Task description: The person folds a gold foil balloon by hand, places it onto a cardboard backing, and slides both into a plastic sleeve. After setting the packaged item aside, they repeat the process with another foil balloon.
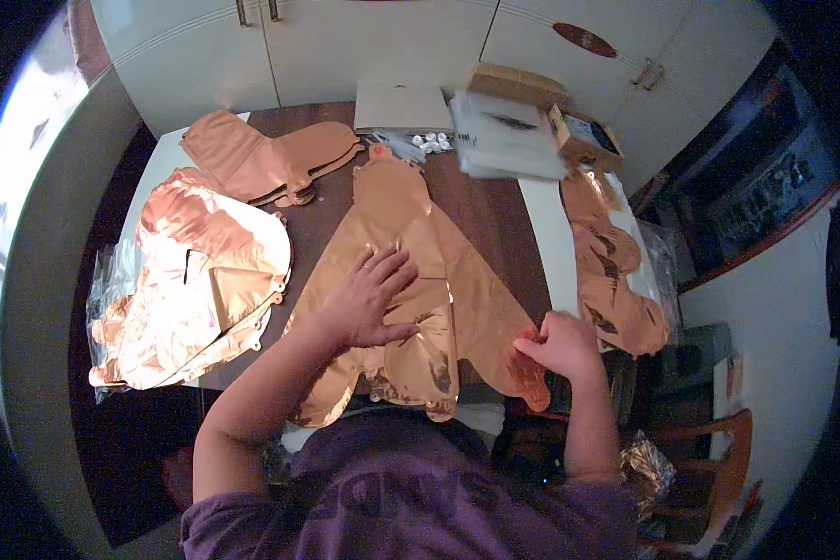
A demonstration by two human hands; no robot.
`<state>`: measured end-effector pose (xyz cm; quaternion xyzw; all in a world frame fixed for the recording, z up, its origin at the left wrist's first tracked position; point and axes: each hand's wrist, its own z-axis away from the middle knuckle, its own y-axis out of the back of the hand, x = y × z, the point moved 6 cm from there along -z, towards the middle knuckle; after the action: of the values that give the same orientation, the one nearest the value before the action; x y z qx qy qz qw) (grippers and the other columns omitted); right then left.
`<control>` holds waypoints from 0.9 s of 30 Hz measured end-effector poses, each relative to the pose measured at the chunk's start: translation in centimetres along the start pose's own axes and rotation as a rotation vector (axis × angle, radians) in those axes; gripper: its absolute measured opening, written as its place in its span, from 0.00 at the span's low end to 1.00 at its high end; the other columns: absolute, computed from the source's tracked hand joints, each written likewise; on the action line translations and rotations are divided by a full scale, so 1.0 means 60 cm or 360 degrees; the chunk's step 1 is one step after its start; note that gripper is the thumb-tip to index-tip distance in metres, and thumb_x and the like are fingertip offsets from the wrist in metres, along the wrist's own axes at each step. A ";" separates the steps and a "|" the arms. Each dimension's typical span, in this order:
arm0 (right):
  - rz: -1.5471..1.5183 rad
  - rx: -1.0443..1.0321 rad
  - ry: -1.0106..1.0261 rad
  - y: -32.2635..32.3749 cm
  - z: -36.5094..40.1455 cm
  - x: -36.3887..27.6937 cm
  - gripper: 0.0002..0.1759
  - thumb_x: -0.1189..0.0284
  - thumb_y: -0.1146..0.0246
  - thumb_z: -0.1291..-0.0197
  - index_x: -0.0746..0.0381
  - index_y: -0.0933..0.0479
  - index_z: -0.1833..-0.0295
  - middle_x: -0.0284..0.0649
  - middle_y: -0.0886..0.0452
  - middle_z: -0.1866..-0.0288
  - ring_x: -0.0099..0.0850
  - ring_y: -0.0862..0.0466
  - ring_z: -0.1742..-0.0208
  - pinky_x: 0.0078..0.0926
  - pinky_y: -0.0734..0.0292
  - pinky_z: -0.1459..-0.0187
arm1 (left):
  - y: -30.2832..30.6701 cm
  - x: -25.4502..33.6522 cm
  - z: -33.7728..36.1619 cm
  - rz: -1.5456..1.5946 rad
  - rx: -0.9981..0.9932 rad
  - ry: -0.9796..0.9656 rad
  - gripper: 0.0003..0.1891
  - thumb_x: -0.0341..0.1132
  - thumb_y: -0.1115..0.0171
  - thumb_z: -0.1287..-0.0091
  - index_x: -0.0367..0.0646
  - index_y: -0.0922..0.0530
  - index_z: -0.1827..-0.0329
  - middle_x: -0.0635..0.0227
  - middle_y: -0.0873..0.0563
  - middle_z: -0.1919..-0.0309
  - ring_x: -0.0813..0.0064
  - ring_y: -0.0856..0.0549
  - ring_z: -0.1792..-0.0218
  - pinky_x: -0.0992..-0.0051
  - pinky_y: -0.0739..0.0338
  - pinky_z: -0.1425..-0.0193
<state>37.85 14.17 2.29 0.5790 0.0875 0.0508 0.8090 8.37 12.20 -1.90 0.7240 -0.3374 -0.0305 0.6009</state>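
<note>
A flat rose-gold foil balloon lies spread over the middle of the dark wooden table. My left hand rests palm down on it with the fingers spread, pressing the foil flat. My right hand is closed on the balloon's lower right corner near the table's front edge, pinching the foil between fingers and thumb. My purple shirt fills the bottom of the view.
More deflated rose-gold foil balloons lie at the back left, the left and the right edge. At the back stand a white box, a plastic packet and an open cardboard box. A wooden chair stands lower right.
</note>
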 end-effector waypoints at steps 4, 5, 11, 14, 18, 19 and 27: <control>-0.0591 0.0009 0.0179 -0.020 0.008 -0.004 0.22 0.56 0.32 0.44 0.66 0.19 0.60 0.50 0.15 0.68 0.43 0.14 0.65 0.41 0.20 0.61 | -0.002 0.000 0.003 0.0008 0.0042 -0.0016 0.46 0.63 0.34 0.45 0.39 0.31 0.31 0.46 0.32 0.29 0.43 0.36 0.27 0.49 0.47 0.22; -0.0868 0.0070 0.0224 -0.018 0.007 -0.007 0.19 0.59 0.32 0.42 0.66 0.19 0.59 0.48 0.15 0.69 0.38 0.14 0.66 0.38 0.20 0.62 | -0.002 0.000 0.003 -0.0003 0.0051 -0.0018 0.46 0.63 0.34 0.45 0.39 0.31 0.31 0.46 0.32 0.30 0.43 0.36 0.28 0.49 0.47 0.22; -0.1218 -0.0082 0.1710 0.010 0.074 -0.254 0.11 0.67 0.31 0.41 0.63 0.20 0.58 0.44 0.18 0.54 0.39 0.18 0.48 0.34 0.23 0.45 | 0.003 -0.006 0.006 0.0124 0.0124 -0.0121 0.44 0.54 0.30 0.51 0.37 0.30 0.32 0.45 0.33 0.30 0.43 0.35 0.29 0.51 0.45 0.23; -0.1402 0.0017 0.1248 0.002 -0.007 -0.206 0.11 0.68 0.34 0.37 0.63 0.19 0.55 0.46 0.19 0.48 0.41 0.20 0.43 0.37 0.26 0.40 | 0.000 -0.004 0.004 -0.0054 -0.0005 -0.0073 0.44 0.53 0.35 0.45 0.35 0.36 0.28 0.45 0.33 0.31 0.46 0.36 0.28 0.53 0.48 0.21; -0.0711 0.0675 0.1006 -0.032 -0.095 -0.164 0.23 0.62 0.40 0.33 0.64 0.26 0.38 0.52 0.28 0.31 0.49 0.31 0.29 0.48 0.40 0.28 | -0.015 -0.009 0.003 -0.0063 0.0048 -0.0078 0.43 0.47 0.31 0.53 0.35 0.31 0.33 0.47 0.33 0.30 0.42 0.36 0.29 0.52 0.44 0.23; -0.0489 0.0730 0.0972 -0.038 -0.103 -0.170 0.27 0.60 0.41 0.32 0.64 0.28 0.34 0.52 0.31 0.28 0.50 0.34 0.26 0.50 0.44 0.26 | -0.012 -0.003 0.002 -0.0013 0.0047 -0.0066 0.43 0.47 0.31 0.53 0.36 0.31 0.33 0.47 0.33 0.30 0.42 0.36 0.29 0.51 0.45 0.23; -0.0198 0.0474 0.0930 -0.056 -0.130 -0.197 0.37 0.54 0.46 0.30 0.66 0.42 0.24 0.51 0.45 0.20 0.50 0.45 0.20 0.55 0.54 0.23 | 0.046 0.023 0.018 -0.0271 0.0042 0.0062 0.40 0.52 0.33 0.48 0.36 0.29 0.34 0.47 0.30 0.33 0.43 0.35 0.29 0.47 0.47 0.23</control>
<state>24.64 18.14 -2.33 0.6454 0.3575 0.1517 0.6578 7.70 10.38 0.77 0.7583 -0.2632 -0.0631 0.5930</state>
